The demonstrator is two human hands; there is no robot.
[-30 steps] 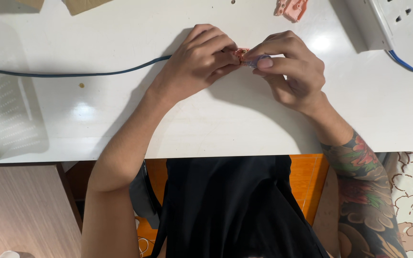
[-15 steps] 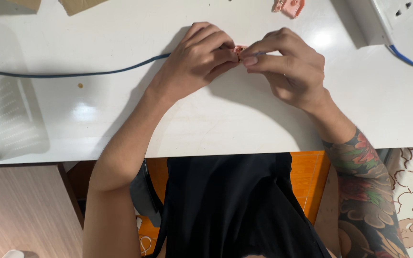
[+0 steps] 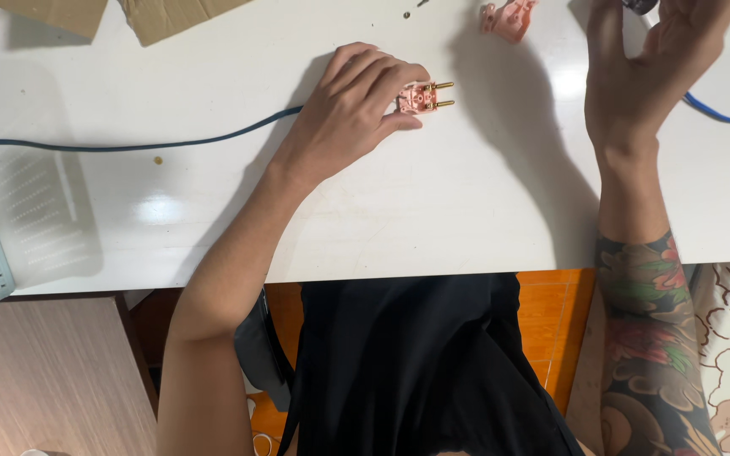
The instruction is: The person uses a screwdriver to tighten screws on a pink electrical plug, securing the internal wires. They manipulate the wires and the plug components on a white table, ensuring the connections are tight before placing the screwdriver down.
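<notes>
I judge this as plug assembly, mid-step. My left hand (image 3: 352,114) pinches the open pink plug half (image 3: 422,97) on the white table (image 3: 466,203); right hand (image 3: 648,72) is lifted, fingers spread (contents unclear). Next needs the pink cover (image 3: 509,17) beyond.

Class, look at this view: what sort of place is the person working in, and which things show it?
Probably a small home or workshop bench for electrical assembly: a white table bears an opened pink plug half with brass pins, a blue cable and cardboard scraps.
</notes>
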